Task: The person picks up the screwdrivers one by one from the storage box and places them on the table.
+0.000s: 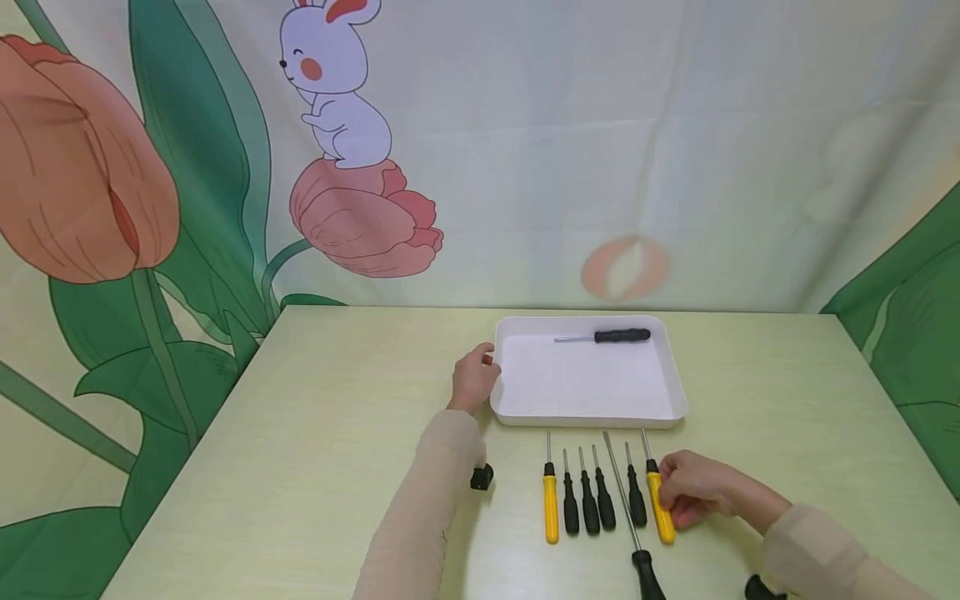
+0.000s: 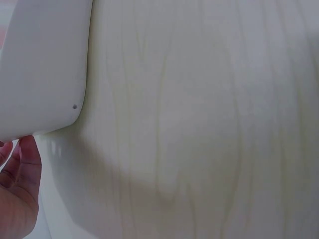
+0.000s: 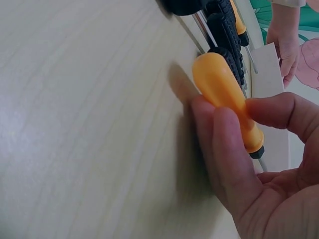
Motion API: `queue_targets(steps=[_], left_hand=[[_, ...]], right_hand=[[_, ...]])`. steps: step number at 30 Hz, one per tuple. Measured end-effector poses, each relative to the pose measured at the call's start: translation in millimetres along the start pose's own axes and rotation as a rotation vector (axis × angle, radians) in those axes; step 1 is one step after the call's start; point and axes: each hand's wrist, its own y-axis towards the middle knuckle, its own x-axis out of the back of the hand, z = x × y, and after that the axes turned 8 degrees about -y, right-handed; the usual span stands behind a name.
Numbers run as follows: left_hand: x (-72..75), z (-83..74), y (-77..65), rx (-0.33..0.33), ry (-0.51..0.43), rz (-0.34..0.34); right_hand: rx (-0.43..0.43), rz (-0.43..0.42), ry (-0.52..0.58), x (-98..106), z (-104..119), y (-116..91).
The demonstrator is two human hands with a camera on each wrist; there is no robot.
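Observation:
A yellow-handled screwdriver (image 1: 662, 508) with a black collar lies at the right end of a row of screwdrivers. My right hand (image 1: 697, 489) pinches its handle between thumb and fingers, and the right wrist view shows this grip on the yellow handle (image 3: 224, 94) close up. Beside it are a black-handled screwdriver (image 1: 636, 496) and a long one with a black handle (image 1: 647, 575). Against the left side of a white tray (image 1: 588, 422) rest the loosely bent fingers of my left hand (image 1: 474, 379). One black-handled screwdriver (image 1: 622, 335) lies in the tray near its back wall.
Further left in the row lie several more black-handled screwdrivers (image 1: 588, 508) and another yellow-handled screwdriver (image 1: 551, 504). Their shafts point toward the tray. The pale wooden table (image 1: 315, 458) ends at a printed curtain (image 1: 510, 167) behind.

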Motion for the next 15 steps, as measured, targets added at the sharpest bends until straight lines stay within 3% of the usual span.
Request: queue_targets(steps=[15], left_hand=[[-0.8, 0.5, 0.1, 0.001, -0.001, -0.002]], right_hand=[[-0.055, -0.069, -0.113, -2.6, 4.2, 4.2]])
